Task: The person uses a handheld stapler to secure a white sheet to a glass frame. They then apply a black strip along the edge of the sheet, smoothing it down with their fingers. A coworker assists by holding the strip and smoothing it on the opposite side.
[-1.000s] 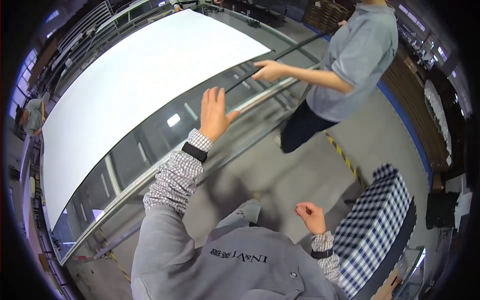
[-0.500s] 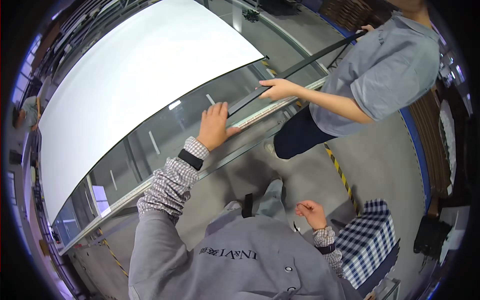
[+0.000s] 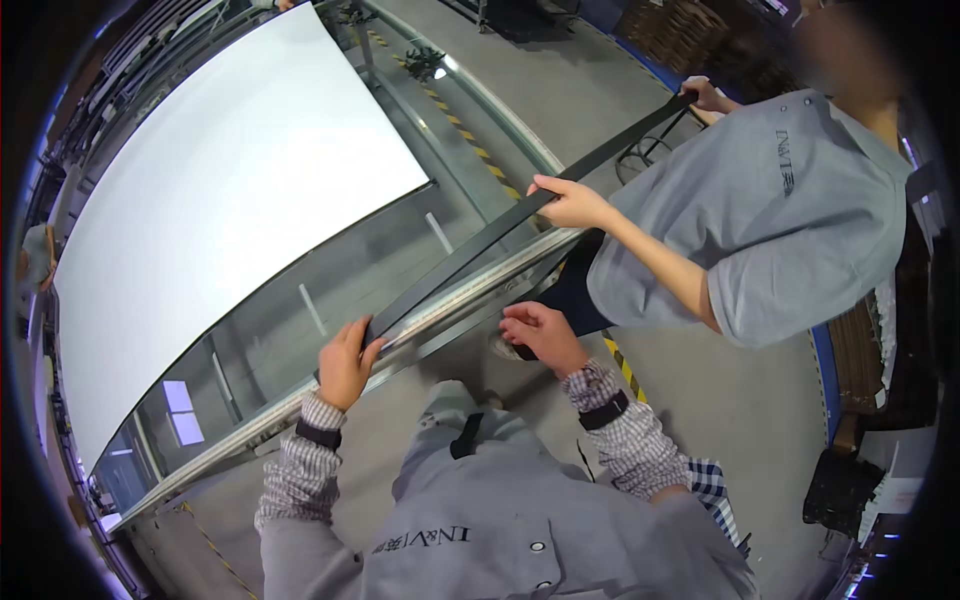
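Observation:
A long, flat black bar (image 3: 462, 256) slants from lower left to upper right over the near rail of a glass-topped table. My left hand (image 3: 347, 362) is closed round its lower end, with the thumb on the near side. My right hand (image 3: 545, 338) is raised in front of the rail, apart from the bar. Its fingers are curled together, and whatever may lie in them is hidden. A co-worker at the right grips the bar's middle with one hand (image 3: 575, 203) and its far end with the other (image 3: 706, 96).
A large white panel (image 3: 240, 200) lies on the table, its corner pointing towards the bar. The near rail (image 3: 475, 287) carries a measuring scale. Blue-and-white checked cloth (image 3: 712, 490) shows behind my right forearm. Stacked brown material (image 3: 665, 40) stands at the far right.
My left hand and the bar's near end have moved left and towards me. My right hand has risen from beside the checked cloth to the rail. The panel appears farther left.

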A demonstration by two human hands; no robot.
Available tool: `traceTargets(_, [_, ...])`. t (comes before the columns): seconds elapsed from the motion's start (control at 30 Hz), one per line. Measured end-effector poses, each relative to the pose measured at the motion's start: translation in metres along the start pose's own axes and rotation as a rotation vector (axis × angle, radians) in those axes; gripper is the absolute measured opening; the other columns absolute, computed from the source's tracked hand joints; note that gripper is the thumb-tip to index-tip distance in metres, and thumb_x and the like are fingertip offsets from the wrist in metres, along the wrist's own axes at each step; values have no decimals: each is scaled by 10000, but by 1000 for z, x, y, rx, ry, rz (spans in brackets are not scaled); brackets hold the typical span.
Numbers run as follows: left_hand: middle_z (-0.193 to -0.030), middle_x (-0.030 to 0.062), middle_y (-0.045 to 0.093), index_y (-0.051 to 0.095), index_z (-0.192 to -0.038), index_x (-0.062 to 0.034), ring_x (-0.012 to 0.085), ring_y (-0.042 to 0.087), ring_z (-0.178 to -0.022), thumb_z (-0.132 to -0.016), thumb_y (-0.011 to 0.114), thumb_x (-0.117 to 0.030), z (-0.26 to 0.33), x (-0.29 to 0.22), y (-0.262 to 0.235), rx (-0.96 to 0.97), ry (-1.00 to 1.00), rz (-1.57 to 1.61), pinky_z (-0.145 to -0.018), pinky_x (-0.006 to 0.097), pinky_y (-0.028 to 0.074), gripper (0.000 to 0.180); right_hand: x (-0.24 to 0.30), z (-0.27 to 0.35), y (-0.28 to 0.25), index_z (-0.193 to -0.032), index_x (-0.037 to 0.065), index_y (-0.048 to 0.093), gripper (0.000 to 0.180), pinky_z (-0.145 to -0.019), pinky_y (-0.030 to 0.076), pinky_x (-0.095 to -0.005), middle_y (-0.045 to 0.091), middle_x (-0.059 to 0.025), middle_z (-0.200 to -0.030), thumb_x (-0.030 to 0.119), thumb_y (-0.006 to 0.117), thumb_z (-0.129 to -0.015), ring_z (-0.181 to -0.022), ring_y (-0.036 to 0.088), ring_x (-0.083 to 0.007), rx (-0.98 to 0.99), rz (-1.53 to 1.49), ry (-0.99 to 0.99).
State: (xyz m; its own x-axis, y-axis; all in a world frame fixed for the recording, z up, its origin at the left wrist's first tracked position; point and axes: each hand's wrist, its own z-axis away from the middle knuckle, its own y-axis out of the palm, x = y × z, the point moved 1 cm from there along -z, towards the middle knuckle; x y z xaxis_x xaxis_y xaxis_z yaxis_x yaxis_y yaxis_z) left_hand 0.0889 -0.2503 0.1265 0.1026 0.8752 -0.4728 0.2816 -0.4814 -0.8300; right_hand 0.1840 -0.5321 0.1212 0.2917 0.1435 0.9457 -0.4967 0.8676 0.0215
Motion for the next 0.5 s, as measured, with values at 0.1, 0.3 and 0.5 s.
traceTargets(0.1, [-732,143,516,524,-1018,-12,312,518,-622,-755,618,-185,-1,-7,-4,18,-40,42,-528,364,407,329,8,-43,-13,-1084,-24,469,317,-739,456,-248,571,-86,-970,154,552,-836,-843,562,-129,-6,-241,40])
traceTargets(0.3, [-705,151,497,538,-986,7,313,503,-591,-722,644,-146,-4,3,-8,87,-94,75,-508,364,388,323,28,-103,-34,-989,39,480,203,-735,454,-280,563,-81,-958,194,507,-861,-856,565,-176,-150,-660,23])
traceTargets(0.5, [-646,129,448,562,-964,2,279,462,-541,-659,682,-123,-37,6,-12,114,-129,109,-482,347,361,350,57,-120,-56,-967,12,465,262,-695,482,-318,578,-133,-847,260,467,-884,-789,586,-223,-297,-673,-20])
